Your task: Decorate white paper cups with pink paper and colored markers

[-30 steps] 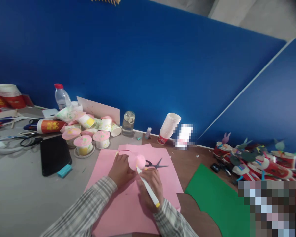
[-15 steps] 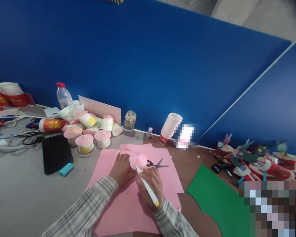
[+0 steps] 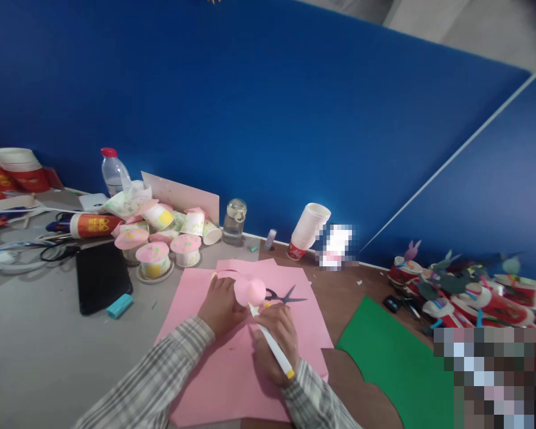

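Step in hand, judged from the pose: marker work on a small pink paper piece. Item: pink cut-out (image 3: 249,292), rounded, made up of what look like overlapping round parts, placed just beyond and between the two hands, above a large pink sheet (image 3: 241,387). For good work: the piece best pinned firmly by its near edge, fingers clear of the area to be marked; strokes short and light, so that ink neither bleeds nor buckles the paper; the heel of the drawing hand best rested on the sheet for steadiness. Risk, as judged: a loose hold would let the piece turn under the nib. Item: right hand (image 3: 277,339), fingers folded round a white marker (image 3: 272,345) in a writing grip, yellow butt end toward the wrist, nib at the lower edge of the cut-out; whether it presses on the paper cannot be told. Item: left hand (image 3: 222,307), half curled, back uppermost, thumb side pinching the near left edge of the cut-out. Item: scissors (image 3: 290,296), dark, blades spread, lying on the sheet just beyond the right hand. Item: green sheet (image 3: 397,351), well to the right of the right hand. Item: teal block (image 3: 120,305), well to the left of the left hand, beside a black tablet (image 3: 102,277). Item: decorated cups (image 3: 153,262), grouped beyond and left of the left hand.
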### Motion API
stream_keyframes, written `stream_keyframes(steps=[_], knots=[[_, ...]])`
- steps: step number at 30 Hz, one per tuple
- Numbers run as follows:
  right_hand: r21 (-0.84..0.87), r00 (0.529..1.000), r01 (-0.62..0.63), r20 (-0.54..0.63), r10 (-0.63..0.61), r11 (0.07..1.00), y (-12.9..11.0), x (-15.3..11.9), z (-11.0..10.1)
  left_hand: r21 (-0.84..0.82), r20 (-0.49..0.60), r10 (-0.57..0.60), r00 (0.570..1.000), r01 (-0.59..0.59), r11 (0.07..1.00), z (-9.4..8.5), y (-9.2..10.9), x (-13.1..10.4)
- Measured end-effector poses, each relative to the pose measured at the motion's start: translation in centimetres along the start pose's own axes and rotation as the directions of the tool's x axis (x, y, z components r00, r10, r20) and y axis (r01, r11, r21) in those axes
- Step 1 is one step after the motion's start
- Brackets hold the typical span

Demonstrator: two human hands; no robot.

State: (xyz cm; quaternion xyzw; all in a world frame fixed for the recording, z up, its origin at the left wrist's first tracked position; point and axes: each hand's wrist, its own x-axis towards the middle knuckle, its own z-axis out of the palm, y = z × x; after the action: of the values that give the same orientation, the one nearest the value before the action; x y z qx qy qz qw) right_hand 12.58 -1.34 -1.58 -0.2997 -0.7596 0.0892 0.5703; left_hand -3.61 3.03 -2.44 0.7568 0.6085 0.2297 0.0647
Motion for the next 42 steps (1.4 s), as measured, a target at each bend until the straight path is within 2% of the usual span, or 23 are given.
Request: stream_keyframes(steps=[21,34,42], knots=[[-0.047,0.999,-0.018,0.044,0.020,0.999,0.6,-0.1,0.2,0.003,0.008,0.000,1.000,0.000,1.000,0.0,0.0,0.0],[-0.081,0.999,-0.016,-0.035,0.014,0.997,0.8,0.2,0.3,-0.012,-0.003,-0.003,1.000,0.003,1.000,0.0,0.0,0.0],[-0.039,0.999,-0.005,0.037,0.006,0.999,0.2,0.1,0.0,-0.005,-0.002,0.005,1.000,-0.005,1.000,0.0,0.0,0.0]])
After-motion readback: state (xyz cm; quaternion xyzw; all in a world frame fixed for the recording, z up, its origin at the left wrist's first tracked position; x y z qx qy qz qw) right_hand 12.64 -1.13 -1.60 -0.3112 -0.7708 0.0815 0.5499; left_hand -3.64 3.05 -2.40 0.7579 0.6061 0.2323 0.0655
